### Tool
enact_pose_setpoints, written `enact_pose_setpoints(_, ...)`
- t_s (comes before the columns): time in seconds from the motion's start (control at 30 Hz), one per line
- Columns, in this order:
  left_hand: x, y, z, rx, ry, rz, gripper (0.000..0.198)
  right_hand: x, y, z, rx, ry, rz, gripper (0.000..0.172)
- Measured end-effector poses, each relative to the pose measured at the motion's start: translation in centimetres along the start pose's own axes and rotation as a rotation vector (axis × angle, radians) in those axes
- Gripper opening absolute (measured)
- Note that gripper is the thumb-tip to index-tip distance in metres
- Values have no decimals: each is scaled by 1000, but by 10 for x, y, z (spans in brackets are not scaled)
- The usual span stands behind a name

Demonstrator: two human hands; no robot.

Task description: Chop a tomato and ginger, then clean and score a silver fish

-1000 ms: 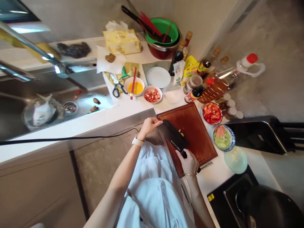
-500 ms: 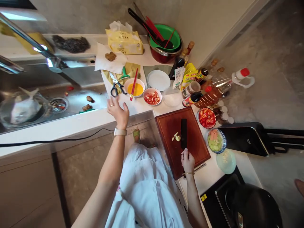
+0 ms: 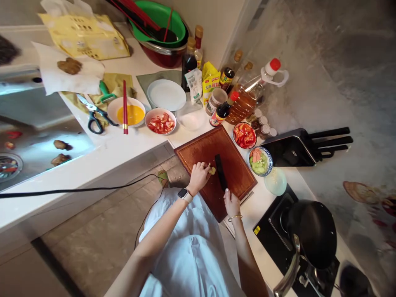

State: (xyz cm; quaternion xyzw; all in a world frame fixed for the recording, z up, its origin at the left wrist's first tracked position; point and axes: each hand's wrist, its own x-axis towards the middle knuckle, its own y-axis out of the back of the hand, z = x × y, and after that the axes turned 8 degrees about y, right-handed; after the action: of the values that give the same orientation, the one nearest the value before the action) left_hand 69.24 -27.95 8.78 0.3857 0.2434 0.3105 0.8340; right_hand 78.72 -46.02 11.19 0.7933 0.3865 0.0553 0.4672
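My right hand (image 3: 232,202) is closed round the handle of a kitchen knife (image 3: 220,172). Its dark blade lies over the brown cutting board (image 3: 192,154), edge hard to make out. On the board, just left of the blade, my left hand (image 3: 199,176) has its fingers drawn together on a small bunch of pale yellow slices (image 3: 212,170), perhaps ginger. The fingertips partly cover the slices, and blade and slices stand a little apart.
Beyond the board stand bowls of chopped tomato (image 3: 161,122), beaten egg (image 3: 133,115) with chopsticks, red pepper (image 3: 244,135) and cut vegetables (image 3: 260,161). Sauce bottles and an oil jug (image 3: 243,103) crowd the wall. A knife block (image 3: 284,148) and wok (image 3: 312,233) are at right.
My left hand has come from beside the scissors near the sink to the slices on the board and closed on them. My right hand keeps the knife. The view has turned right.
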Motion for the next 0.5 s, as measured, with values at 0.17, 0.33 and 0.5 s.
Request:
enact_pose_setpoints(0.17, 8, -1, 2, 108, 9, -2, 25, -6, -5, 9, 57, -16, 23, 64)
enact_pose_setpoints(0.33, 6, 2, 6, 180, 106, 7, 25, -8, -6, 20, 90, -40, 53, 61)
enact_pose_setpoints(0.5, 1, -1, 2, 33, 177, -76, 11, -13, -7, 28, 140, -67, 80, 62)
